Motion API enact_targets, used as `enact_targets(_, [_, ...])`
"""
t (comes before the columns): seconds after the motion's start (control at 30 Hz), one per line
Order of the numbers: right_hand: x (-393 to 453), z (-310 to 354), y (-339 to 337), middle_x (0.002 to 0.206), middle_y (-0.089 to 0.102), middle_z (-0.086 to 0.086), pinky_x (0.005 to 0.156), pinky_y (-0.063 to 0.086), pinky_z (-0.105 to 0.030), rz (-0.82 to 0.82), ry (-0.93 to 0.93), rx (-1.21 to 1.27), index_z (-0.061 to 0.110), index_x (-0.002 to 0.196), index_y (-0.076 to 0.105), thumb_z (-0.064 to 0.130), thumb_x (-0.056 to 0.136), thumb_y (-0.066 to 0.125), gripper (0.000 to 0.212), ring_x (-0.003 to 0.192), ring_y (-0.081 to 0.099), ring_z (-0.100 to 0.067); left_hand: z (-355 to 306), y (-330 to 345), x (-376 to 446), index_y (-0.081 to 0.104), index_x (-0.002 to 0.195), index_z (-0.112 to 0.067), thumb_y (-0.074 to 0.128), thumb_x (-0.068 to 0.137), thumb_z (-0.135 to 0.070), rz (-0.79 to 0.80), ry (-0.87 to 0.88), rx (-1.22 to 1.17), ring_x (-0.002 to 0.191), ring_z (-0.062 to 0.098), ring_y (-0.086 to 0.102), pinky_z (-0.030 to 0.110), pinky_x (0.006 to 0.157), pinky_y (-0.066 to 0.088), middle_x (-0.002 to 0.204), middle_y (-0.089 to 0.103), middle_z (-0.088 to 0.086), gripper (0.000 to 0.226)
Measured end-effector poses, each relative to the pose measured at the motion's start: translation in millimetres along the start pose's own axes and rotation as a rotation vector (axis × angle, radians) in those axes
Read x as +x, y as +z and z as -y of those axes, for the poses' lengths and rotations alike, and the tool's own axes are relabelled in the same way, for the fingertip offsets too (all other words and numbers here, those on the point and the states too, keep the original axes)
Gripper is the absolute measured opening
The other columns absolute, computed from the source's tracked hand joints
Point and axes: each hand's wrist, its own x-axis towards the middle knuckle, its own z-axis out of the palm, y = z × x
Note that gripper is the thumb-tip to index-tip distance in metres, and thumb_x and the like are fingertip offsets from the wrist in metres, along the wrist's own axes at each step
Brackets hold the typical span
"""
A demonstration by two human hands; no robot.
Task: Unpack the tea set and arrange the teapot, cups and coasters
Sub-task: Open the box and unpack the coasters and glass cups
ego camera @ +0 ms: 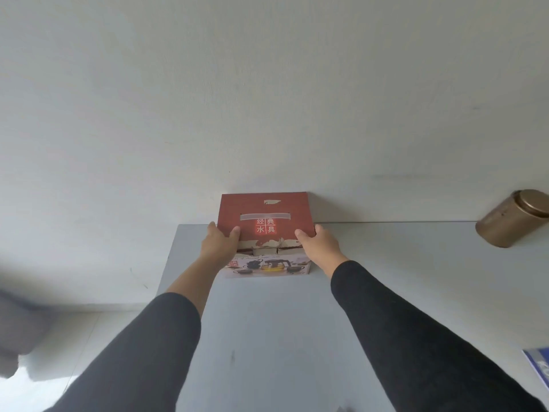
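Against the wall, tea set box (265, 221) at table (386, 292) far edge; left hand (218, 243), right hand (319, 243), each grip pinching its lid

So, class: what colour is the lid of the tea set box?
Dark red, with a grey strip and red squares bearing pale characters on the lid; head view.

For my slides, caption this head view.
Both hands, left and right, hold the red tea set box on the grey table.
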Motion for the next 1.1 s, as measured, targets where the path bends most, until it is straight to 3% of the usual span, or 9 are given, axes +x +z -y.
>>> enact_targets(0.1, [-1, 3, 13, 0.128, 0.055, -0.005, 0.082, 0.038, -0.026, -0.079, 0.034, 0.031, 0.01, 0.135, 0.043, 0.038, 0.097, 0.044, 0.048, 0.113, 0.054, -0.024, 5, 3, 4, 0.03, 0.136, -0.007, 0.042, 0.096, -0.044, 0.019, 0.008, 0.003, 0.094, 0.028, 0.052, 0.036, 0.08, 0.045, 0.125, 0.053, 0.013, 0.056])
enact_targets(0.2, [-7, -1, 15, 0.12, 0.059, -0.004, 0.078, 0.039, -0.028, -0.101, 0.042, 0.037, 0.013, 0.126, 0.049, 0.037, 0.096, 0.045, 0.038, 0.091, 0.053, -0.019, 10, 6, -3, 0.031, 0.134, -0.006, 0.041, 0.097, -0.043, 0.004, 0.02, 0.013, 0.104, 0.033, 0.056, 0.039, 0.084, 0.048, 0.124, 0.054, 0.014, 0.054])
enact_targets(0.37, [-40, -15, 19, 0.107, 0.057, -0.002, 0.074, 0.038, -0.027, -0.104, 0.044, 0.036, 0.012, 0.123, 0.049, 0.035, 0.096, 0.044, 0.035, 0.085, 0.051, -0.017, 24, 4, -29, 0.031, 0.133, -0.006, 0.042, 0.097, -0.043, 0.019, 0.03, 0.025, 0.107, 0.035, 0.057, 0.042, 0.087, 0.05, 0.123, 0.055, 0.015, 0.053])
enact_targets(0.53, [-76, -35, 22, 0.123, 0.057, -0.006, 0.081, 0.041, -0.028, -0.092, 0.037, 0.022, 0.01, 0.13, 0.045, 0.037, 0.096, 0.044, 0.043, 0.102, 0.054, -0.022, 48, 6, -67, 0.032, 0.132, -0.007, 0.042, 0.096, -0.044, 0.004, 0.019, 0.022, 0.105, 0.034, 0.057, 0.042, 0.085, 0.05, 0.121, 0.055, 0.015, 0.053])
enact_targets(0.63, [-92, -44, 18, 0.12, 0.058, -0.005, 0.075, 0.044, -0.026, -0.039, 0.03, -0.016, 0.012, 0.13, 0.044, 0.037, 0.096, 0.046, 0.043, 0.095, 0.054, -0.019, 60, 5, -85, 0.029, 0.136, -0.008, 0.043, 0.095, -0.045, -0.002, 0.019, 0.012, 0.11, 0.034, 0.055, 0.043, 0.089, 0.049, 0.126, 0.054, 0.014, 0.057])
enact_targets(0.77, [-113, -56, 30, 0.129, 0.047, -0.005, 0.097, 0.045, -0.036, -0.21, -0.166, -0.13, 0.016, 0.14, 0.034, 0.034, 0.09, 0.055, 0.057, 0.116, 0.05, -0.023, 66, 3, -100, 0.028, 0.14, -0.009, 0.055, 0.091, -0.04, -0.026, 0.098, -0.046, 0.116, 0.029, 0.052, 0.039, 0.092, 0.044, 0.13, 0.051, 0.01, 0.065])
enact_targets(0.87, [-134, -65, 49, 0.113, 0.045, -0.006, 0.083, 0.044, -0.034, -0.425, -0.324, -0.345, 0.018, 0.116, 0.051, 0.028, 0.084, 0.062, 0.035, 0.107, 0.046, -0.024, 74, 4, -109, 0.023, 0.143, -0.009, 0.066, 0.083, -0.041, -0.024, 0.13, -0.076, 0.118, 0.028, 0.049, 0.04, 0.094, 0.045, 0.131, 0.047, 0.01, 0.08])
enact_targets(0.97, [-144, -77, 63, 0.113, 0.049, -0.013, 0.073, 0.041, -0.039, -0.5, -0.407, -0.431, 0.016, 0.095, 0.063, 0.016, 0.075, 0.069, 0.021, 0.104, 0.048, -0.034, 81, 4, -111, 0.026, 0.141, -0.01, 0.07, 0.081, -0.037, -0.009, 0.14, -0.087, 0.118, 0.027, 0.049, 0.04, 0.093, 0.046, 0.132, 0.048, 0.007, 0.079])
enact_targets(1.1, [-145, -80, 73, 0.119, 0.053, -0.017, 0.072, 0.046, -0.046, -0.516, -0.424, -0.473, 0.019, 0.093, 0.068, 0.016, 0.07, 0.073, 0.024, 0.104, 0.052, -0.04, 87, 3, -110, 0.032, 0.135, -0.014, 0.071, 0.08, -0.027, 0.023, 0.15, -0.109, 0.11, 0.026, 0.052, 0.04, 0.089, 0.049, 0.123, 0.053, 0.006, 0.069])
